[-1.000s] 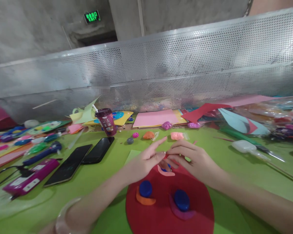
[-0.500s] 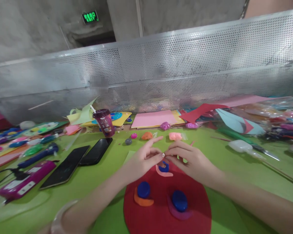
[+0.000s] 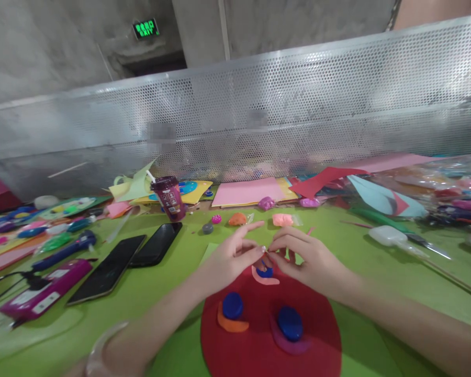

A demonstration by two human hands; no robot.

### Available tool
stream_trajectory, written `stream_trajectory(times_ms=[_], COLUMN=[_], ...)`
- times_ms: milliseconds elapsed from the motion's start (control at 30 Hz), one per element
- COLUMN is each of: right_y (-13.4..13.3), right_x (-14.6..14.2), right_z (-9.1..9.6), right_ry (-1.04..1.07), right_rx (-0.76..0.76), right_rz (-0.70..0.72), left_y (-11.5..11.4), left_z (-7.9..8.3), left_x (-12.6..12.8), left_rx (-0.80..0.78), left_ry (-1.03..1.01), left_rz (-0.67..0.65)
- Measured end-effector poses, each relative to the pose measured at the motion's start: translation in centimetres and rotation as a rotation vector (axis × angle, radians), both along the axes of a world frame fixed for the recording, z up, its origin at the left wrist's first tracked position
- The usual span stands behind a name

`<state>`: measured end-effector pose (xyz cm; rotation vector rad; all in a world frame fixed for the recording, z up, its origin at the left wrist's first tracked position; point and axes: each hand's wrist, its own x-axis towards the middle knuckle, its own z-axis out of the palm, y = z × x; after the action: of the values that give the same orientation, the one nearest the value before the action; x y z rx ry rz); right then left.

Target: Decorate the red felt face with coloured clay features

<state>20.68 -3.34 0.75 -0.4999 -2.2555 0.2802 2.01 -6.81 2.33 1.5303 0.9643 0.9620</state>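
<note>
My left hand [image 3: 235, 256] and my right hand [image 3: 304, 256] meet fingertip to fingertip above the far edge of a red paper circle [image 3: 255, 345]. Between thumb and forefinger each hand pinches something tiny that I cannot make out. Three flattened blue clay discs lie on the circle: one disc [image 3: 233, 306] at the left beside an orange clay strip [image 3: 232, 325], another disc [image 3: 290, 323] at the right over a purple strip [image 3: 282, 343]. The third disc [image 3: 265, 272], by a pale pink strip [image 3: 267, 281], is partly hidden under my fingers.
Left of my arm lie two black phones [image 3: 108, 269] and a purple power strip [image 3: 47, 290]. Farther back stand a dark red cup [image 3: 169, 199], an orange clay lump [image 3: 237, 219] and a pink clay pack [image 3: 282, 220]. A green-handled knife [image 3: 412, 235] lies at the right.
My right fingers have drawn slightly apart and shifted a little, still close to the left fingertips. The things on the table stay put; the view has moved very slightly.
</note>
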Motion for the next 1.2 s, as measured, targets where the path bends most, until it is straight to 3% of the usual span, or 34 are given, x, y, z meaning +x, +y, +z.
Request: stream_trajectory(times_ms=[167, 300, 433, 633, 867, 1200], right_y=[0.1, 0.8, 1.6, 1.7, 2.0, 3.9], right_x=[0.1, 0.3, 0.4, 0.2, 0.5, 1.3], right_z=[0.9, 1.2, 0.6, -0.1, 0.0, 0.0], right_ry=[0.066, 0.037, -0.003, -0.109, -0.186, -0.241], right_rx=[-0.079, -0.230, -0.396, -0.753, -0.708, -0.506], right_rz=[-0.019, -0.097, -0.141, -0.066, -0.054, -0.256], left_y=[1.7, 4.0, 4.6, 3.8, 3.0, 2.6], left_z=[-0.5, -1.4, -2.1, -2.3, -2.1, -1.8], left_x=[-1.3, -3.5, -4.3, -3.2, -2.2, -2.6], left_rx=[0.063, 0.060, 0.000, -0.053, -0.092, -0.187], left_ry=[0.013, 0.216, 0.241, 0.246, 0.241, 0.248], left_rz=[0.045, 0.110, 0.031, -0.092, -0.165, -0.267])
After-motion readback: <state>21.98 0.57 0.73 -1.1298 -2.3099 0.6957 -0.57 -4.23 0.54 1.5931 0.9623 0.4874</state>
